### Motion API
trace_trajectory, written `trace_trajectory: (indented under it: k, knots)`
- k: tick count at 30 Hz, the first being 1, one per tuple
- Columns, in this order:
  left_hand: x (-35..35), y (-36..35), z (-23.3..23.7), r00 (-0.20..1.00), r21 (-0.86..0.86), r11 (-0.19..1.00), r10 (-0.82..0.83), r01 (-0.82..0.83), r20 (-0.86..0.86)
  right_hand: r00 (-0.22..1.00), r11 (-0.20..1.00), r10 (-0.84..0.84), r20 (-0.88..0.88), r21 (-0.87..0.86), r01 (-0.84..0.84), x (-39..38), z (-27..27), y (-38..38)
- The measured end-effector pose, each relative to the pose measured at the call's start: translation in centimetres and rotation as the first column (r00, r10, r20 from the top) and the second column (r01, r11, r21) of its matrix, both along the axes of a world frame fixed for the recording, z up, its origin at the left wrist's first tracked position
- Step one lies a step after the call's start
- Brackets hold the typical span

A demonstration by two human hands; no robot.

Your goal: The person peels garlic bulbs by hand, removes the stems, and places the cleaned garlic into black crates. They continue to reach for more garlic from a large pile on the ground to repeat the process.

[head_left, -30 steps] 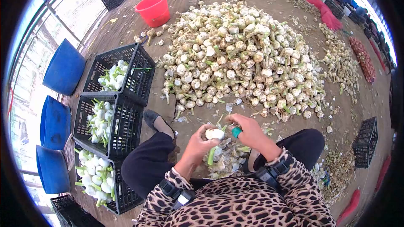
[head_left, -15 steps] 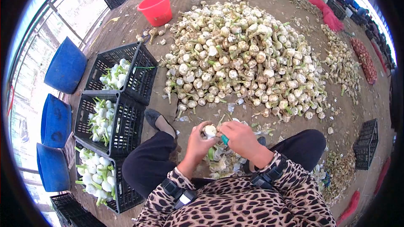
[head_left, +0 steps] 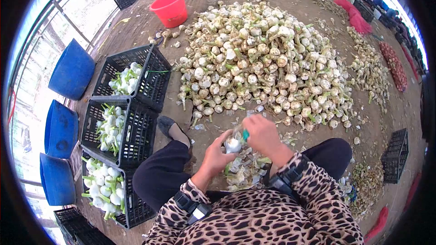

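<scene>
A garlic bulb [head_left: 232, 145] with a bare, shiny white side sits in the curled fingers and thumb of my left hand [head_left: 214, 158]. Just above and right of it, my right hand [head_left: 264, 137] is closed around a small tool with a green handle [head_left: 245, 134]; its working end is hidden or blurred. A strip of brownish skin seems to stretch between the right fingers and the bulb. Below both hands, peeled garlic skins and leaf scraps [head_left: 240, 174] lie between my legs. Beyond them rises a large heap of unpeeled garlic [head_left: 268, 59].
Black crates [head_left: 143, 131] of cleaned white garlic line my left side, with blue tubs [head_left: 61, 129] beyond them. A red bucket [head_left: 170, 10] stands behind the heap's left end. To the right are a black crate [head_left: 394, 156], a filled net sack [head_left: 393, 66] and skin piles [head_left: 367, 186].
My right hand has risen slightly and moved away from the bulb, drawing skin with it. The bulb in my left hand has turned and shows more white surface.
</scene>
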State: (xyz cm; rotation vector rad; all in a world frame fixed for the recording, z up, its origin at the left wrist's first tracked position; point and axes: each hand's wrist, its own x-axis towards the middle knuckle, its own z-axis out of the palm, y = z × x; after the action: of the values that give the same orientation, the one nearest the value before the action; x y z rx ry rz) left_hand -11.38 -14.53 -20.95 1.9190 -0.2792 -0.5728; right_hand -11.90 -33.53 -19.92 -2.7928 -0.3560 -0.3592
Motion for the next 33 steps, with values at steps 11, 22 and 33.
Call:
trace_trajectory:
  k: [11, 22, 33]
  knots:
    - [0.3, 0.0, 0.6, 0.913, 0.259, 0.962, -0.026, -0.088, 0.406, 0.983, 0.889, 0.13, -0.129, 0.455, -0.058, -1.9, 1.7, 2.6]
    - [-0.1, 0.4, 1.5, 0.821, 0.21, 0.978, -0.106, -0.017, 0.56, 0.99, 0.947, 0.008, -0.143, 0.319, 0.038, -0.7, 0.6, 1.6]
    - [0.4, 1.6, 0.5, 0.827, 0.132, 0.99, -0.035, -0.047, 0.561, 0.967, 0.825, 0.125, -0.221, 0.565, 0.023, -0.7, 1.1, 2.0]
